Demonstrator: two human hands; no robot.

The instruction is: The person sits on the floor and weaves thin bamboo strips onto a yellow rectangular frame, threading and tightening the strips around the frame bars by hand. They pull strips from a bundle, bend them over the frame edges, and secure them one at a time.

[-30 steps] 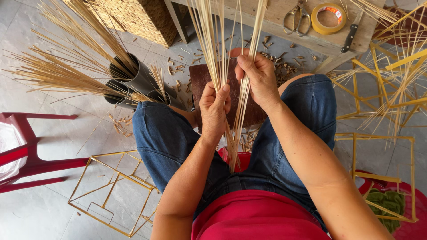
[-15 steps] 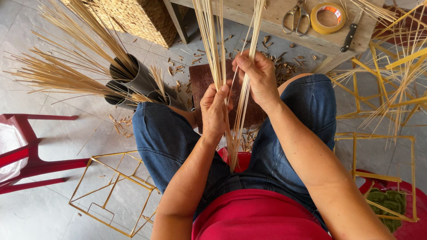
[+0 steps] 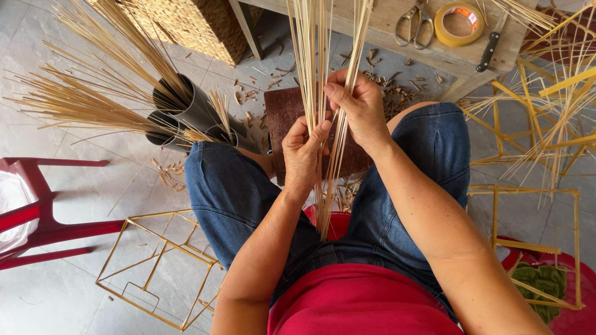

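Wooden counter (image 3: 397,46) up top holds scissors (image 3: 415,22) and a tape roll (image 3: 458,23); below it the bundle of bamboo sticks (image 3: 323,124) stands between the knees. Left hand (image 3: 302,155) grip is closed around the bundle, right hand (image 3: 360,111) pinches a few strands (fingers together). Looks like thin strands could snap or slide loose if that pinch bends them too hard.

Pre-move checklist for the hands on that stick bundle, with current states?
1. Left hand gripping the bundle of thin sticks: ok.
2. Right hand closed on the upper sticks: ok.
3. Lower stick ends aligned between the knees: cannot tell.
4. Dark board beneath the hands: ok.
5. Scissors and tape roll lying on the wooden bench: ok.
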